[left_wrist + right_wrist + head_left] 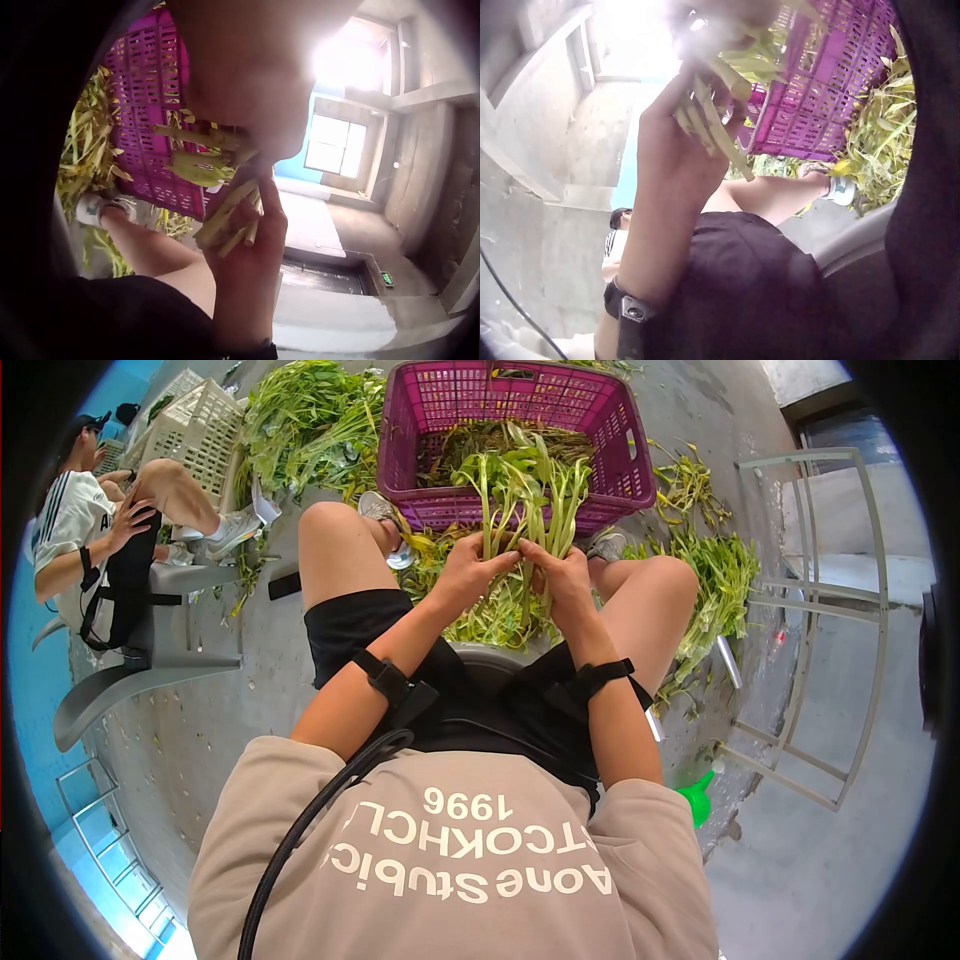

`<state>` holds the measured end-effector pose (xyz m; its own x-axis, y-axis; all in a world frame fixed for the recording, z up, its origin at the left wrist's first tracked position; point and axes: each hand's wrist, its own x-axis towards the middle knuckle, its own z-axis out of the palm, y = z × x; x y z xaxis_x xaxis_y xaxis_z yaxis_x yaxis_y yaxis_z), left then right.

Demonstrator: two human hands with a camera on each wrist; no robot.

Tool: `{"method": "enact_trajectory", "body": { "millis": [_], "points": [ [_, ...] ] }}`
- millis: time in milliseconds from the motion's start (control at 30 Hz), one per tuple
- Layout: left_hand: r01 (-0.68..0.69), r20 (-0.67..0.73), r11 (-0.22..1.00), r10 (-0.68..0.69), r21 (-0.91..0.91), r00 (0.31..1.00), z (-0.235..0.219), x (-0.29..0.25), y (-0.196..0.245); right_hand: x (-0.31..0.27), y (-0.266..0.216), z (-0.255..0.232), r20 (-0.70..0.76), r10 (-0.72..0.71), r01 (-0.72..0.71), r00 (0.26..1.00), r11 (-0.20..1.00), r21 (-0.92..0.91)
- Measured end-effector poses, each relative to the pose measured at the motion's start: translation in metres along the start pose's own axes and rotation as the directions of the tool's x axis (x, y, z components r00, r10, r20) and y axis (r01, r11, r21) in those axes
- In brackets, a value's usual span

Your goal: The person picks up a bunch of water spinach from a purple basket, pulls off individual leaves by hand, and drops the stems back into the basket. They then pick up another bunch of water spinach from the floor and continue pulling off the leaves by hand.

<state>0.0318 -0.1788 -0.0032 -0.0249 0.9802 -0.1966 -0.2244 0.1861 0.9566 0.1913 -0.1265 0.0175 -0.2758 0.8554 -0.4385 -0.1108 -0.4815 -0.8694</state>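
Note:
Upright leafy green stems (530, 500) stand between both hands over the lap, cut ends low. The left hand (468, 572) grips part of the bunch, its thumb towards the other hand. Close beside it, the right hand (562, 578) pinches stems between thumb and fingers. In the left wrist view, the right hand (247, 251) has its fingers curled round several pale stems (229, 221); the near hand above is blurred. The right wrist view shows the left hand (679, 142) curled round stems (724, 139), partly washed out by glare.
A purple crate (420, 510) with plant matter inside stands just beyond the hands. Loose greens (505, 615) lie below them, with piles at left (310, 430) and right (715, 580). A seated person (85, 550), pale crates (195, 445) and a metal frame (875, 560) flank the area.

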Motion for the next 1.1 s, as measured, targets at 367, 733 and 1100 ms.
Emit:
{"method": "enact_trajectory", "body": {
  "millis": [367, 733, 1100],
  "points": [
    [0.004, -0.216, 0.993, -0.030, -0.120, 0.976, -0.002, 0.003, -0.001, 0.009, -0.001, -0.010, -0.157, -0.078, 0.091, 0.984, 0.993, 0.078],
    [0.092, -0.395, 0.989, -0.130, -0.113, 0.910, -0.016, 0.005, -0.008, 0.014, -0.003, -0.024, -0.178, -0.105, 0.140, 0.978, 0.970, 0.200],
    [0.027, -0.249, 0.978, -0.078, -0.205, 0.965, -0.012, 0.007, -0.011, 0.003, -0.010, -0.017, 0.104, -0.018, 0.000, 0.994, 0.985, 0.172]
  ]
}}
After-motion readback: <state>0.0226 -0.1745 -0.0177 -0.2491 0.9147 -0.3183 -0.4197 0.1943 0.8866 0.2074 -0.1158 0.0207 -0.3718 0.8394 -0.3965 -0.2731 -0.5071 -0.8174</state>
